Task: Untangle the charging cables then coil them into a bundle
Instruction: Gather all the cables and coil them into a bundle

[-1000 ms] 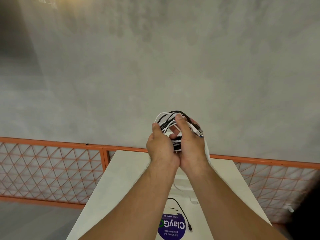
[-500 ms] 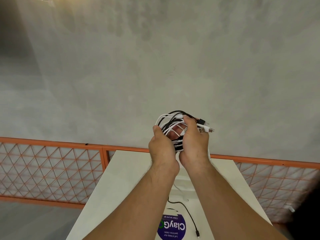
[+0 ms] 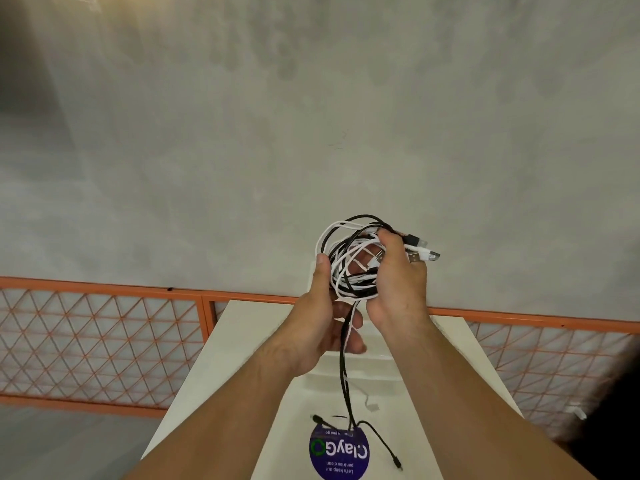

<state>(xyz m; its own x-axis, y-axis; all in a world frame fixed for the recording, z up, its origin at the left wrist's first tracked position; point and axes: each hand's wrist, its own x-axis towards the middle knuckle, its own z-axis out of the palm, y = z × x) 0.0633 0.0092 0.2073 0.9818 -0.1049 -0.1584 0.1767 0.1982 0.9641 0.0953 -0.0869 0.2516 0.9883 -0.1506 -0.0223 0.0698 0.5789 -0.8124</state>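
Observation:
A tangle of black and white charging cables [image 3: 348,263] is held in the air above a white table [image 3: 242,341]. My right hand [image 3: 398,285] grips the coil from the right, with its fingers curled round the loops. Several USB plugs [image 3: 420,252] stick out past its knuckles. My left hand [image 3: 322,323] sits lower on the left, its thumb upright against the coil's edge and its fingers relaxed. A black and a white strand [image 3: 344,368] hang down across those fingers to the table, where loose black ends [image 3: 381,441] lie.
A round purple ClayGo sticker [image 3: 339,452] lies on the table's near part. A small white cable end [image 3: 372,407] rests beside it. An orange mesh railing [image 3: 104,327] runs behind the table on both sides. A grey concrete surface [image 3: 311,116] fills the view beyond it.
My left hand has dropped and loosened off the coil, leaving only its thumb against it. Strands have slipped out and hang longer onto the table. The plugs stick out further right.

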